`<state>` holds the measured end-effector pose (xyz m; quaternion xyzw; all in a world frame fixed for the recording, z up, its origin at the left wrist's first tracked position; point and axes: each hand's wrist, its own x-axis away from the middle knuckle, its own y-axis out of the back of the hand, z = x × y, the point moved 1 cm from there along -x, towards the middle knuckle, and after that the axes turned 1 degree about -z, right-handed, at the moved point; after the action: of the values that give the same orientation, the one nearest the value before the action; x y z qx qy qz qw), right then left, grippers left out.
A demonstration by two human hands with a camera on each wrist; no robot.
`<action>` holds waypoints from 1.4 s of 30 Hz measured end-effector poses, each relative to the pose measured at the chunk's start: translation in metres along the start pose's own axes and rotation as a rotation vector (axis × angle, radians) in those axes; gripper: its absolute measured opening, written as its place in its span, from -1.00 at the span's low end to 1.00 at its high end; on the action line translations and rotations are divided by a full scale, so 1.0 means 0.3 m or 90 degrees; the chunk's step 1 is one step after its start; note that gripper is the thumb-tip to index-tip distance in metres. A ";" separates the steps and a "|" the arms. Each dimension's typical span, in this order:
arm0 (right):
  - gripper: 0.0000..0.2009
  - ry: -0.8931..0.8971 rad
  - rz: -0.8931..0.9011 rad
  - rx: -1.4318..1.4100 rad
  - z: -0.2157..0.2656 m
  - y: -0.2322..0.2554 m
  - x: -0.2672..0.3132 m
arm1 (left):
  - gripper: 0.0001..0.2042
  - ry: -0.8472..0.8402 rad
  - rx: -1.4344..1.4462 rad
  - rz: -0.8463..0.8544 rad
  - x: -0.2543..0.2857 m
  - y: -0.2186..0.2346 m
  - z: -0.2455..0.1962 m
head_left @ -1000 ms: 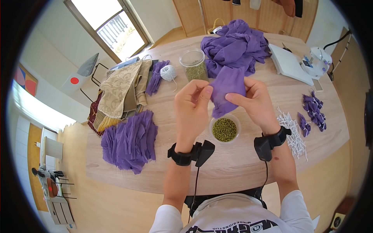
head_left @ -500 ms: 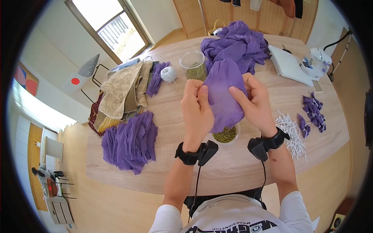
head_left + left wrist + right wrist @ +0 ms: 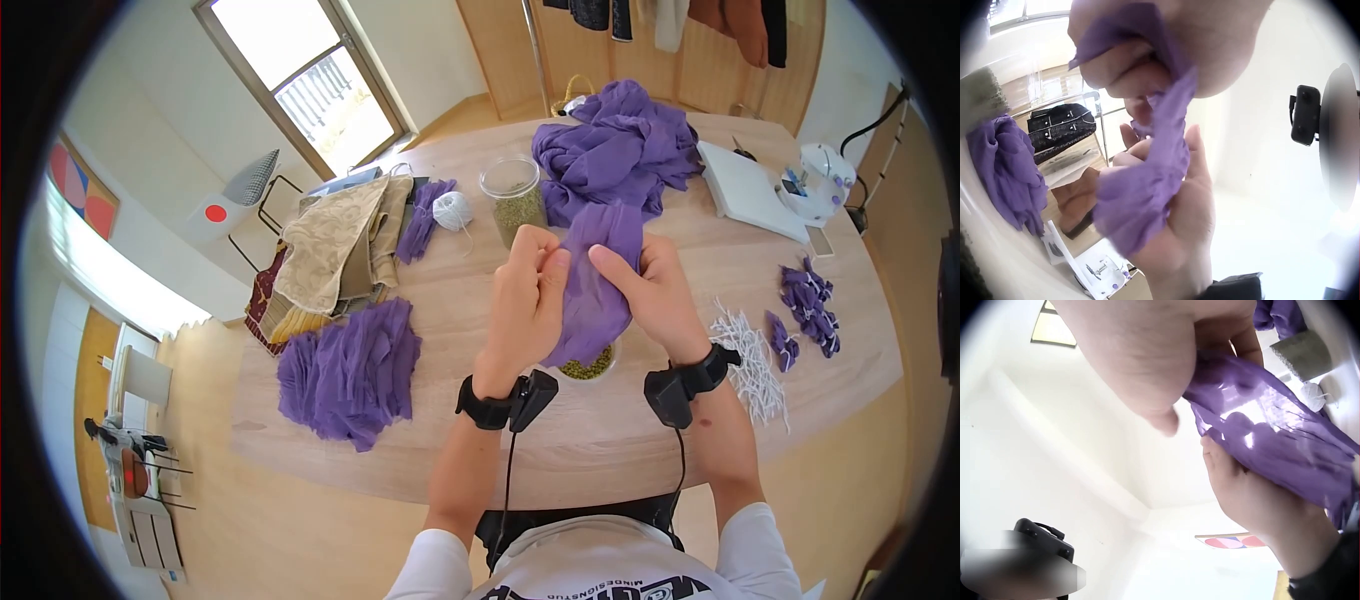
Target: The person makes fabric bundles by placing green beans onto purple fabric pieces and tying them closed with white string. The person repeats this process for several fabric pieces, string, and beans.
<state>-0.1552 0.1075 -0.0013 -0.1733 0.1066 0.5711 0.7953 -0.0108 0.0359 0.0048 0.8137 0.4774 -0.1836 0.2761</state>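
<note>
A sheer purple fabric piece (image 3: pixel 598 300) hangs between my two hands above the table. My left hand (image 3: pixel 527 305) pinches its left edge between thumb and curled fingers. On the other side my right hand (image 3: pixel 660 300) grips the right edge, thumb over the front. Seen from the left wrist, the fabric (image 3: pixel 1141 194) hangs in folds across the right hand's fingers. In the right wrist view the light shines through the fabric (image 3: pixel 1272 444). Partly hidden under its lower end is a clear bowl of green beans (image 3: pixel 588 370).
Purple fabric strips (image 3: pixel 350 375) and folded textiles (image 3: pixel 325 250) lie left. Behind stand a clear jar (image 3: pixel 515 205), a white string ball (image 3: pixel 452 211) and heaped purple fabric (image 3: pixel 620 150). To the right are cut white strings (image 3: pixel 750 365), tied purple bundles (image 3: pixel 810 305) and a sewing machine (image 3: pixel 820 185).
The fabric was spread wider between the hands half a second ago; now it is gathered narrower, with the hands closer together. The head view has tilted slightly upward.
</note>
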 end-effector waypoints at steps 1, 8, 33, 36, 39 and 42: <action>-0.81 0.003 -0.014 0.006 -0.008 0.011 0.003 | -0.83 0.060 0.054 0.023 0.008 -0.003 -0.008; -0.84 0.029 -0.099 0.039 0.002 -0.035 0.038 | -0.77 0.109 0.131 0.217 0.091 0.016 0.090; -0.86 0.067 -0.116 0.089 0.043 0.079 -0.003 | -0.74 0.175 -0.608 -0.088 0.216 0.909 0.231; -0.86 0.068 -0.120 0.094 0.054 0.074 -0.003 | -0.68 0.272 -0.677 0.003 0.362 1.006 0.204; -0.87 0.066 -0.124 0.098 0.053 0.071 -0.002 | -0.61 0.287 -0.638 -0.046 0.400 1.013 0.127; -0.87 0.063 -0.128 0.098 0.054 0.075 -0.004 | -0.63 0.234 -0.505 -0.150 0.336 0.929 0.012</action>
<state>-0.1773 0.1193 0.0104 -0.1494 0.1714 0.4695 0.8532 0.2818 -0.0073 0.0217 0.6046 0.6411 0.1309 0.4543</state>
